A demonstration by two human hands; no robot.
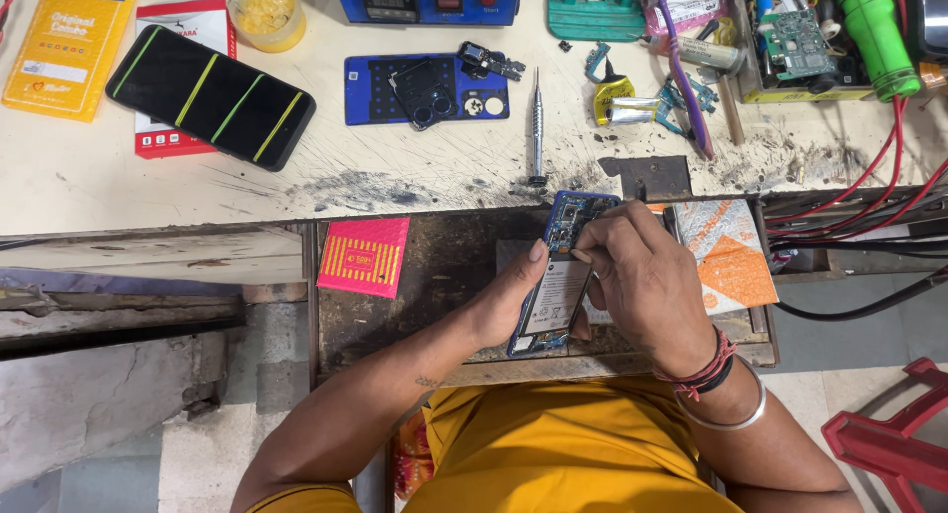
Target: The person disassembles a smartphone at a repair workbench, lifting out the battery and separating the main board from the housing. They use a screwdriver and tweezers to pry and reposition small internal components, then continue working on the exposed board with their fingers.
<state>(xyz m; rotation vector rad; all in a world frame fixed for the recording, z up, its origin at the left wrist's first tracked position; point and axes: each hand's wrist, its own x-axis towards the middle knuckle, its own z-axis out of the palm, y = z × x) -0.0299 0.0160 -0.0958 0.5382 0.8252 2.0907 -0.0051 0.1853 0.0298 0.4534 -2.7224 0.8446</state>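
An opened smartphone (556, 294), back cover off, shows its battery and blue circuit board. My left hand (506, 301) grips its left edge from below, thumb up along the side. My right hand (642, 281) rests over the phone's right side, its fingertips pinched on the board near the top; whether they hold a small part or tool is hidden. Both hands hover over an open dark drawer (434, 266) below the worktable edge.
On the white scratched worktable (99, 187) lie a black phone bound with yellow bands (210, 96), a blue back cover with small parts (427, 88), a screwdriver (536, 128), a purple tool (681, 69) and cluttered tools at right. A pink packet (363, 256) and an orange packet (726, 261) sit in the drawer. Red cables (869, 177) hang right.
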